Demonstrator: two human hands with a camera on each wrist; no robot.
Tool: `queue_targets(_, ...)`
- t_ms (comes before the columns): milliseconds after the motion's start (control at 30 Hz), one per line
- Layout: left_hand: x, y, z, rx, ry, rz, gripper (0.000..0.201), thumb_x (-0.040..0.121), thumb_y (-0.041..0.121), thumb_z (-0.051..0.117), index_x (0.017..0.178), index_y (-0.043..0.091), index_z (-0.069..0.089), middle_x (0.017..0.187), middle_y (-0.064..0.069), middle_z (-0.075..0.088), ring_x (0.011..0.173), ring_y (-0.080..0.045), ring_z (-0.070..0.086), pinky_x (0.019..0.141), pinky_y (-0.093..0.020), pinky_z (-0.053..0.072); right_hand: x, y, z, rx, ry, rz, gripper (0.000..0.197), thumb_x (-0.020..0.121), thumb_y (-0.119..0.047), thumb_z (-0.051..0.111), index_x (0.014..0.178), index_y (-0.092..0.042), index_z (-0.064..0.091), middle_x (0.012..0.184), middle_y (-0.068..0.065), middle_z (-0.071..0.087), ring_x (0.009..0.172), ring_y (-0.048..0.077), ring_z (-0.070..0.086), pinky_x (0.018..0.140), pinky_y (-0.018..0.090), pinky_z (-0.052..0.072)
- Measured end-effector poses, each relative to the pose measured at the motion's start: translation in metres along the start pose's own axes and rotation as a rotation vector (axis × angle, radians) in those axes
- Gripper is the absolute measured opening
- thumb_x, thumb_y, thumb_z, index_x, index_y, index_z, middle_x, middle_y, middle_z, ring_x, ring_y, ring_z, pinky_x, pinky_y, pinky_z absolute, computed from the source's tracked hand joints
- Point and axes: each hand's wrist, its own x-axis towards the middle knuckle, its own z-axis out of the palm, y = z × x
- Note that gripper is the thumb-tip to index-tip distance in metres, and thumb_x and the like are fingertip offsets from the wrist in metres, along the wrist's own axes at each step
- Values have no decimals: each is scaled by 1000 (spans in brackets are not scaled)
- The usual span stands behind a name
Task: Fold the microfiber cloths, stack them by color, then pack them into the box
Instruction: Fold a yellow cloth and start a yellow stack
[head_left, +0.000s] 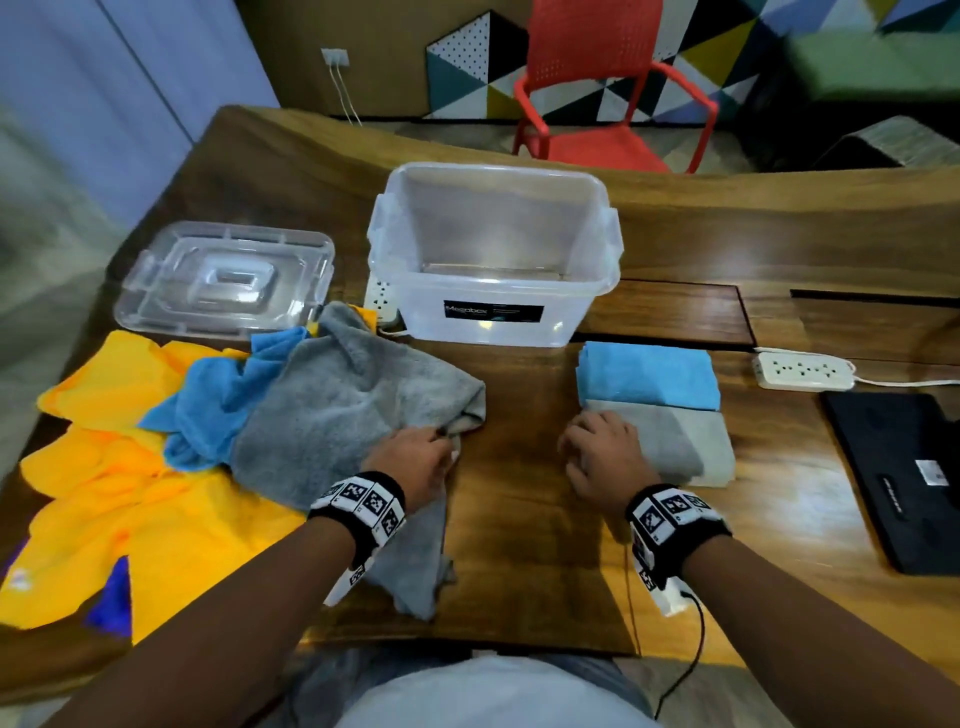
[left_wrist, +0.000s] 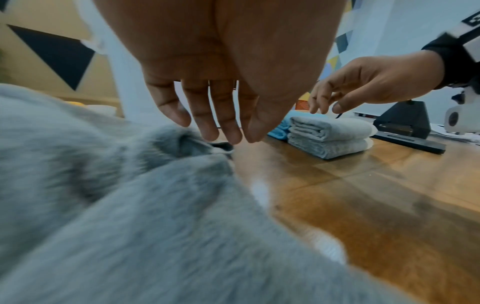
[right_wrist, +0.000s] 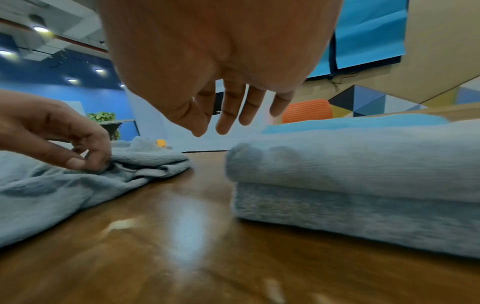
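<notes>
A loose grey cloth (head_left: 337, 415) lies crumpled left of centre, over a loose blue cloth (head_left: 218, 400) and several yellow cloths (head_left: 130, 493). My left hand (head_left: 441, 444) reaches its right corner; in the left wrist view its fingers (left_wrist: 226, 131) are nearly straight, tips at the cloth's (left_wrist: 130, 205) edge. On the right stand a folded grey stack (head_left: 680, 441) and, behind it, a folded blue stack (head_left: 649, 374). My right hand (head_left: 582, 439) hovers over the grey stack's (right_wrist: 363, 185) left end, fingers (right_wrist: 228, 123) relaxed, holding nothing. The clear plastic box (head_left: 395, 270) stands open behind them.
The box's clear lid (head_left: 223, 280) lies at the back left. A white power strip (head_left: 802, 370) and a black flat device (head_left: 904, 478) sit at the right. Another power strip (head_left: 382, 296) lies beside the box. A red chair (head_left: 608, 93) stands beyond the table.
</notes>
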Motion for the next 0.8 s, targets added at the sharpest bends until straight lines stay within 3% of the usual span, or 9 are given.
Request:
queue_targets(200, -33, -60, 1, 8, -37, -118, 23, 93, 33, 49, 110, 21, 59, 110, -6, 60, 103, -30, 59, 83, -37, 47, 28, -75, 23, 50, -179, -159, 28, 90, -26, 56, 117, -24, 61, 119, -2, 59, 113, 20, 51, 94, 35, 42)
queue_targets(300, -47, -83, 3, -13, 67, -133, 19, 89, 32, 53, 99, 18, 61, 103, -7, 59, 98, -31, 58, 82, -39, 45, 37, -112, 35, 89, -252, -216, 31, 91, -24, 54, 122, -22, 59, 120, 2, 60, 111, 23, 52, 94, 37, 45)
queue_targets(500, -86, -145, -3, -155, 135, -281, 19, 78, 38, 50, 87, 22, 55, 86, -2, 61, 83, -27, 61, 68, -36, 47, 58, -179, 48, 126, -299, -418, 23, 90, -20, 57, 113, -14, 61, 111, 8, 60, 106, 26, 52, 88, 37, 46)
queue_targets(667, -131, -186, -6, -143, 42, -354, 17, 81, 39, 54, 88, 24, 52, 89, 0, 61, 88, -26, 62, 69, -35, 49, 81, -242, 54, 122, -373, -637, 21, 93, -17, 57, 113, -12, 61, 107, 9, 61, 97, 26, 56, 82, 41, 49)
queue_targets(800, -162, -195, 12, -214, -183, -261, 34, 83, 60, 58, 97, 29, 54, 100, 7, 56, 96, -17, 56, 81, -37, 48, 94, -283, 69, -91, -522, -718, 50, 87, -38, 69, 130, -20, 51, 126, 8, 54, 115, 30, 53, 91, 45, 47)
